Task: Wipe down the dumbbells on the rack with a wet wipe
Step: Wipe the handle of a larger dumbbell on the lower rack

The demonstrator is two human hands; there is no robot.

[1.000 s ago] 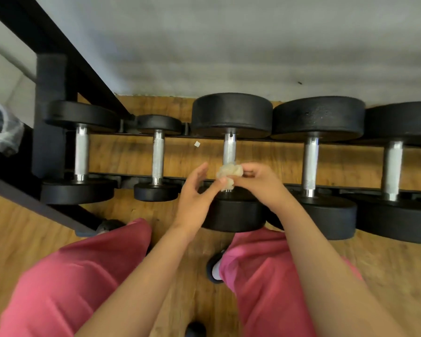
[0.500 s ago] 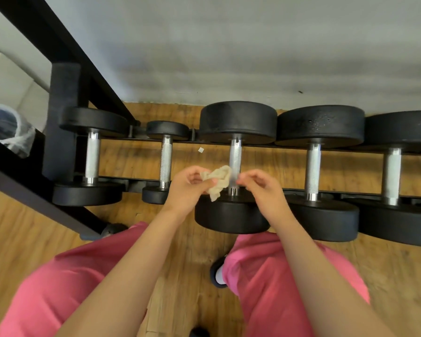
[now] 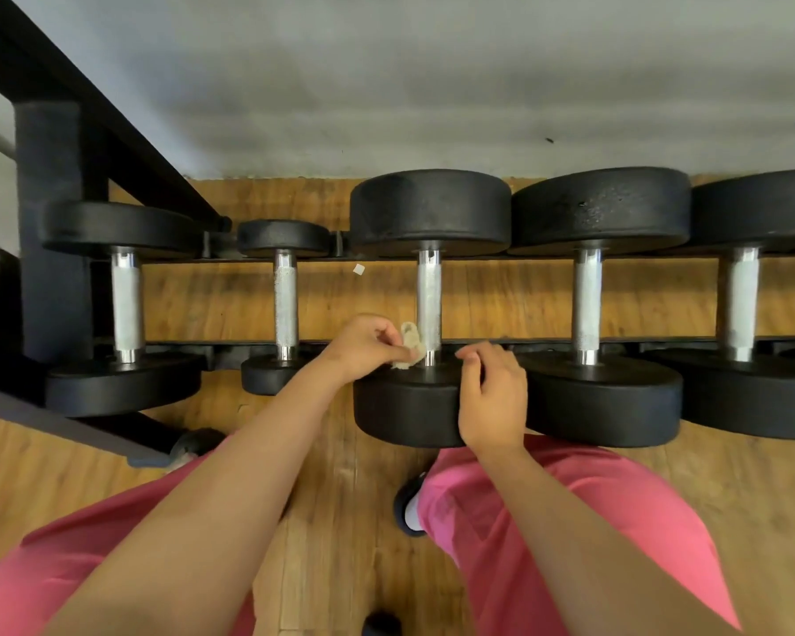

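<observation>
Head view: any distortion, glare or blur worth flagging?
Head view: wide-angle stretch toward the edges, strongest on the arms at the bottom. Light is soft and even, with faint shadows on the floor. The middle handle has a mild sheen, not blown out. The left hand and wipe are slightly soft but readable.

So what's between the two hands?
In the head view: the crumpled beige wet wipe that the left hand pinches, then the black dumbbell's silver metal handle, then the right hand.

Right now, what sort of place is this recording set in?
Most likely a gym or home workout room: a row of black dumbbells on a low metal rack, a wood floor, and the left hand holding a wipe at one handle.
</observation>
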